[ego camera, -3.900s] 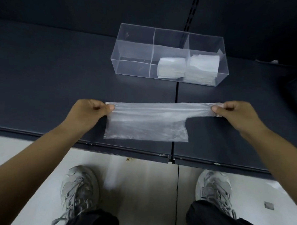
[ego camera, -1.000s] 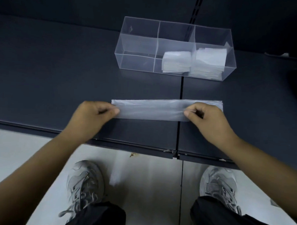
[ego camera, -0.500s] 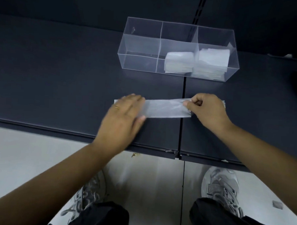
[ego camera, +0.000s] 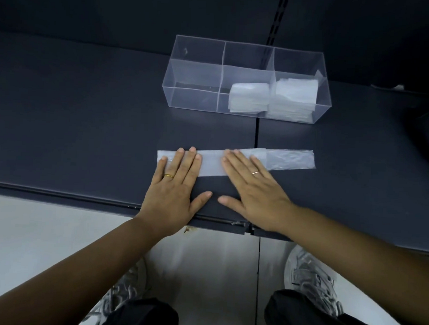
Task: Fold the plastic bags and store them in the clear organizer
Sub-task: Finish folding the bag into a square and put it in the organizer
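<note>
Head view: a plastic bag (ego camera: 212, 165), folded into a long narrow strip, lies flat on the dark tabletop (ego camera: 87, 122) near the middle of the picture, running from 9 o'clock to 3 o'clock. The left hand (ego camera: 175, 185) lies flat with straight fingers, its fingertips pressing the strip's 9 o'clock end and its thumb spread out on the bare table. The right hand (ego camera: 254, 191) is also flat and spread, its fingers pressing the strip just past its middle. The strip's thinner, more see-through 3 o'clock end lies uncovered. The two thumbs point at each other, close but apart. Each hand wears a ring on one finger.

At 12 o'clock from the strip, well apart from it, stands the clear organizer (ego camera: 194, 87) with three compartments. Its middle compartment holds a small pile of folded bags (ego camera: 248, 97), its 3 o'clock compartment a taller stack (ego camera: 293, 99).

At 6 o'clock, below the table edge, are a pale floor, dark trouser legs and grey laced shoes (ego camera: 314, 279).
</note>
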